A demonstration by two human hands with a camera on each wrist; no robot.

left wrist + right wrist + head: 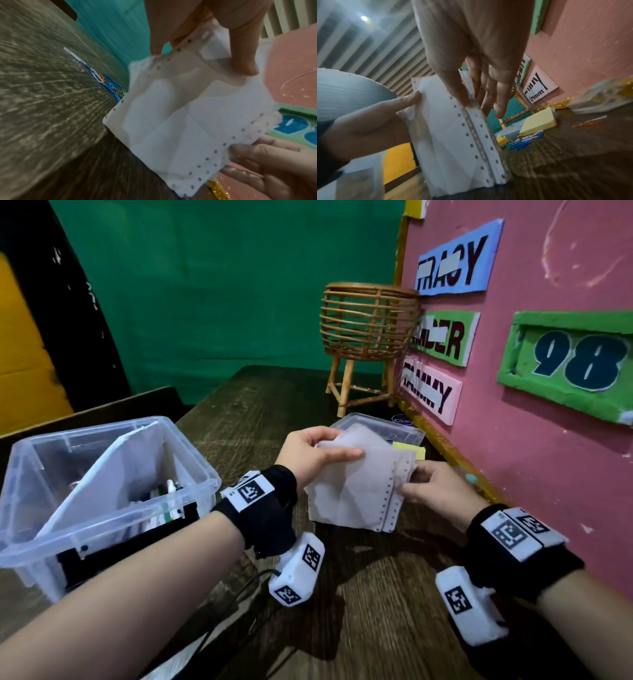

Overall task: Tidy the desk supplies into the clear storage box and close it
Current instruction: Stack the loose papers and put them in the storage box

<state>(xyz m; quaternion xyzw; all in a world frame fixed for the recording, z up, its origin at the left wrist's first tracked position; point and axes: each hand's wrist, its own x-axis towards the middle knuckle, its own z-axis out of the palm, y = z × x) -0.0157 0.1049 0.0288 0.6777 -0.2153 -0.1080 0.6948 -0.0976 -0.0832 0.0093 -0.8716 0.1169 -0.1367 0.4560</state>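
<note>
Both hands hold a stack of white hole-punched paper point(352, 494) point(180, 121) point(453, 142) just above the dark wooden table. My left hand point(315, 453) point(200, 58) pinches its upper left edge. The punched right edge is pinched by my right hand point(431, 491) point(479, 104). The clear storage box point(191, 450) stands open at the left with a white sheet and small supplies inside. Its clear lid point(376, 422) lies flat on the table behind the paper. A yellow sticky-note pad point(407, 447) point(537, 121) lies by the lid, and several coloured paper clips point(106, 82) point(520, 143) are scattered under the paper.
A wicker basket on legs point(370, 320) stands at the back of the table. A pink board with name signs point(513, 440) walls off the right side. A thin orange item point(589, 123) lies on the table near the board. A green backdrop hangs behind.
</note>
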